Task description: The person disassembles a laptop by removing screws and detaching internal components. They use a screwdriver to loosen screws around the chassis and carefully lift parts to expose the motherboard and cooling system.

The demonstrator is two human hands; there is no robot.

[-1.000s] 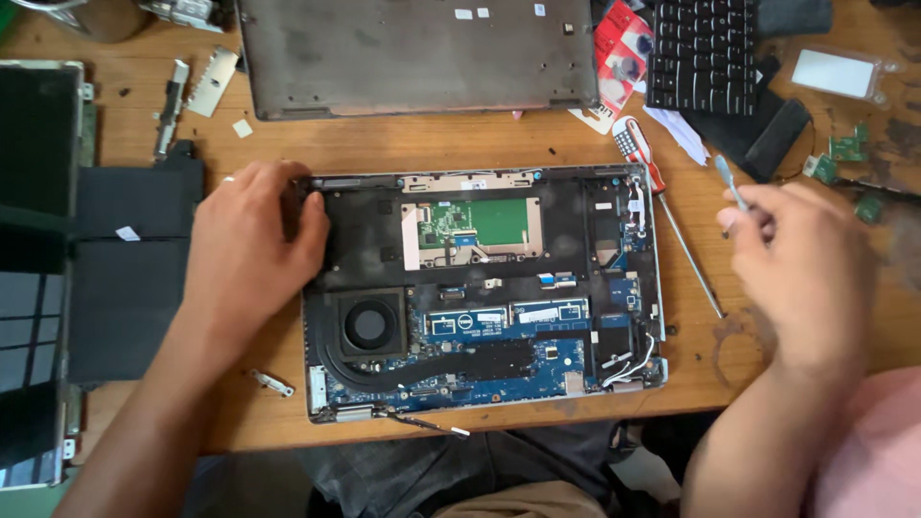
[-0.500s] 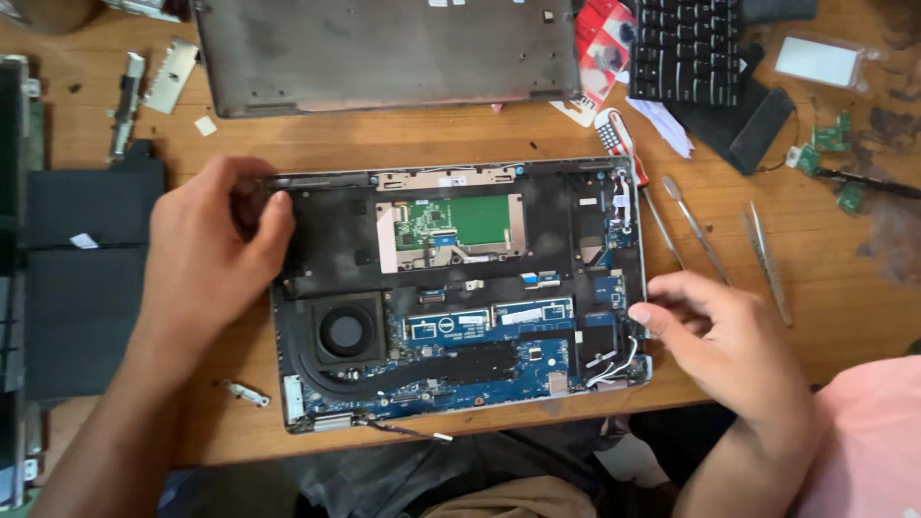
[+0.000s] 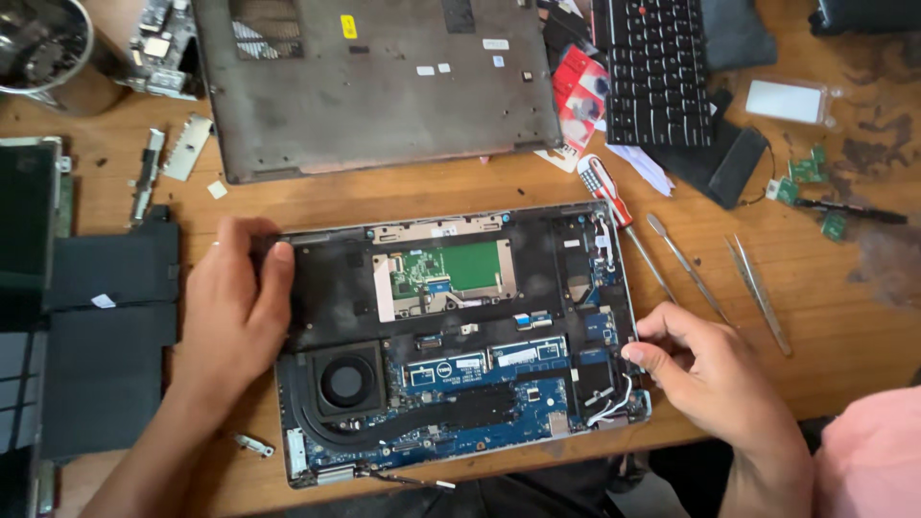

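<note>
An opened laptop base (image 3: 460,336) lies on the wooden table, showing its blue circuit board, a round black fan (image 3: 345,382) and a green board in the middle. My left hand (image 3: 230,307) rests flat on the laptop's left edge, thumb on the black upper corner. My right hand (image 3: 715,369) holds nothing and pinches the right rim of the laptop with fingertips and thumb. Metal tweezers (image 3: 758,293) lie on the table just right of that hand.
A grey laptop bottom cover (image 3: 384,86) lies at the back, a black keyboard (image 3: 662,67) to its right. A red-handled screwdriver (image 3: 614,206) and a thin metal pry tool (image 3: 686,267) lie right of the laptop. A black battery pack (image 3: 106,326) lies left.
My right hand put the metal tweezers down on the table and came to the laptop's right edge. The left hand stayed on the left edge.
</note>
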